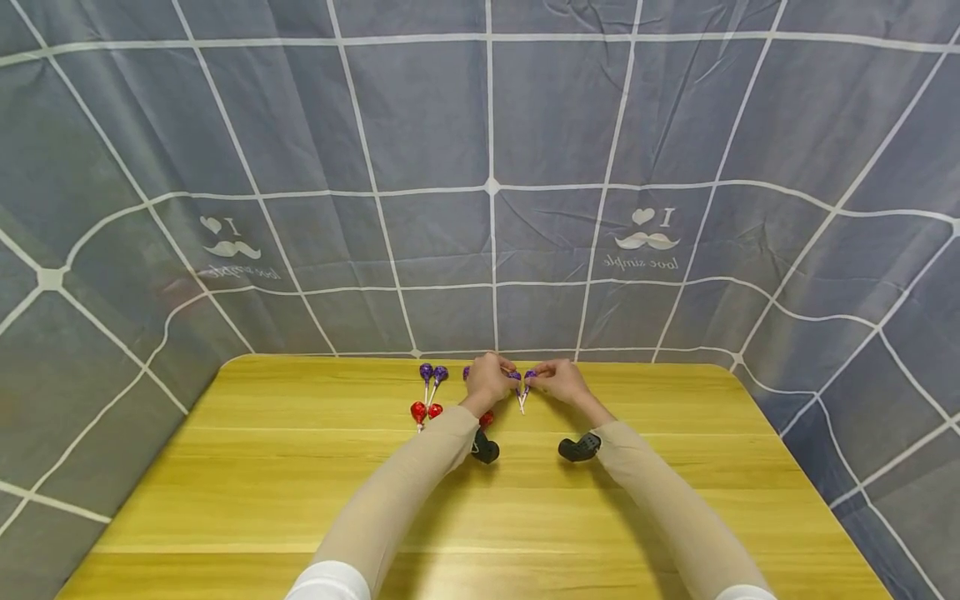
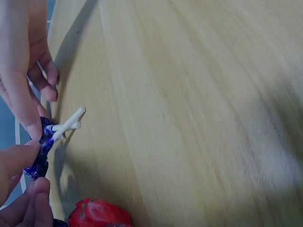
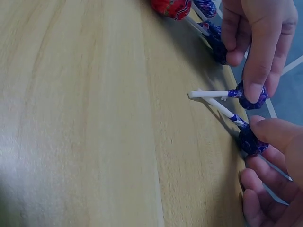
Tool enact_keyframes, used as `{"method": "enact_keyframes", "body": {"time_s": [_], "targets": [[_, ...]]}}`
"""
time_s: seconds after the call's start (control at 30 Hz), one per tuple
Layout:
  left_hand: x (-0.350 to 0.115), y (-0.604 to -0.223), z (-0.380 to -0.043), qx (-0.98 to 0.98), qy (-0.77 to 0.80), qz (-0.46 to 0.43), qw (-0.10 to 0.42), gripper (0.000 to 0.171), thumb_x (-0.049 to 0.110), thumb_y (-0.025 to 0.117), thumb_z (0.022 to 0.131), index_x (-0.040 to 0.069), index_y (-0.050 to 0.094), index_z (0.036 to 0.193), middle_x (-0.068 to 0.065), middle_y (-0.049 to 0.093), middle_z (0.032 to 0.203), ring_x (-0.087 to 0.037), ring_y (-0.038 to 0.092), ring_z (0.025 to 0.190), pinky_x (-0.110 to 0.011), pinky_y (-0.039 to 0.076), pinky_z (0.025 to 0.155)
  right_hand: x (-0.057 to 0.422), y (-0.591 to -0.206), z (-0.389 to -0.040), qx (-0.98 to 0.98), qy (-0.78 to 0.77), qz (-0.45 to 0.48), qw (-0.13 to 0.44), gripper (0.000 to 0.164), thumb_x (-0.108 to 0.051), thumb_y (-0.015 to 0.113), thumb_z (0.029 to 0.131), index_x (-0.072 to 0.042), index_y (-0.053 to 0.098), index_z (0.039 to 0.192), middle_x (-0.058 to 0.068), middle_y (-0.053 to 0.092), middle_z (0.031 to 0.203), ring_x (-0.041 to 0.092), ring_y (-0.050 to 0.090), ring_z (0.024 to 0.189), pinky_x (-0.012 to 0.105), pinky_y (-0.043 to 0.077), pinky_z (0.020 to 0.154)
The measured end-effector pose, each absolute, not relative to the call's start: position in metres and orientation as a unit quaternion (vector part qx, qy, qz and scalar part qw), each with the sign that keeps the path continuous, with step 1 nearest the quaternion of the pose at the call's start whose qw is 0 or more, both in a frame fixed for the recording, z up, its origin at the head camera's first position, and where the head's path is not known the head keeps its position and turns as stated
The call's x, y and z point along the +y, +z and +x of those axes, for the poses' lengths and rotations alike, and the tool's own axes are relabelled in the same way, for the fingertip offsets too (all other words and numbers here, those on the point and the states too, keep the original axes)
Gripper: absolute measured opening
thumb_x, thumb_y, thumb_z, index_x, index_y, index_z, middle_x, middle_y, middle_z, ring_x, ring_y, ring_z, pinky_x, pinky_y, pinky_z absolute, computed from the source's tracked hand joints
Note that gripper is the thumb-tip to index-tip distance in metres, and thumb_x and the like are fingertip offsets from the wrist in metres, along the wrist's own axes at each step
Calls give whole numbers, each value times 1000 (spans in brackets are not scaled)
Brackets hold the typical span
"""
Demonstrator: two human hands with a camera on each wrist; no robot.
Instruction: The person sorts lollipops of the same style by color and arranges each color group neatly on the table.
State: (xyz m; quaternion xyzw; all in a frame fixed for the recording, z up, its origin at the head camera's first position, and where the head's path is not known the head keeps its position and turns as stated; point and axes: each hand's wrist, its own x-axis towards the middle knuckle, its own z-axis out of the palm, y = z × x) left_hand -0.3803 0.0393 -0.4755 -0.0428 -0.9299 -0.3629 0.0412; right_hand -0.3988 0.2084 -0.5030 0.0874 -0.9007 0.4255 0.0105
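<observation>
Near the far edge of the table, my left hand (image 1: 489,382) pinches the wrapped head of a purple lollipop (image 3: 254,100) between thumb and fingers. Close beside it, the thumb and fingers of my right hand (image 1: 562,382) pinch a second purple lollipop (image 3: 249,142) by its head. The two white sticks point toward me and cross near their ends. Just left of the held pair, a red lollipop (image 3: 171,6) and two more purple ones (image 3: 217,45) lie partly hidden by my left hand and arm in the head view.
Farther left lie two purple lollipops (image 1: 426,372) with sticks converging, and red lollipops (image 1: 417,410) in front of them. The wooden table (image 1: 300,500) meets a grey checked cloth (image 1: 442,242) at the back. Black devices (image 1: 579,448) sit at both wrists.
</observation>
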Motion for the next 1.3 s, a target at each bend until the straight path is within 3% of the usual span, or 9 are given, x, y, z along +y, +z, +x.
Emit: {"method": "enact_keyframes", "body": {"time_s": [0.2,0.3,0.6,1.0,1.3], "targets": [[44,-476,-377,-935,-349,-46,37,18,18,80,78,10,78,94,-5,75,95,-22,69,85,-31,54,69,207,-500,-397,-904,420,81,0,31,-22,73,85,2,71,105,17,73,94,24,69,82,26,52,66],[44,-477,-378,-936,-346,-51,46,16,16,81,77,10,78,91,-5,76,93,-22,69,84,-31,54,71,207,-501,-397,-906,414,91,0,30,-17,70,88,3,69,109,20,72,99,26,69,86,23,51,65],[44,-478,-378,-942,-329,-53,28,19,18,76,83,9,74,100,-9,73,99,-23,67,81,-33,53,70,214,-500,-396,-895,425,129,-33,32,-11,68,88,6,64,115,24,69,104,26,68,89,24,53,64],[43,-478,-381,-946,-318,-45,32,20,20,74,85,6,74,100,-8,73,101,-24,68,89,-34,54,76,213,-497,-392,-902,415,108,-40,32,-9,68,87,3,65,117,20,69,104,20,65,85,22,48,59],[41,-478,-382,-946,-321,-38,34,18,18,71,88,4,73,99,-9,73,102,-23,68,87,-34,54,76,212,-499,-393,-904,413,109,-32,31,-9,68,88,3,65,117,20,69,106,28,65,96,23,49,63]]}}
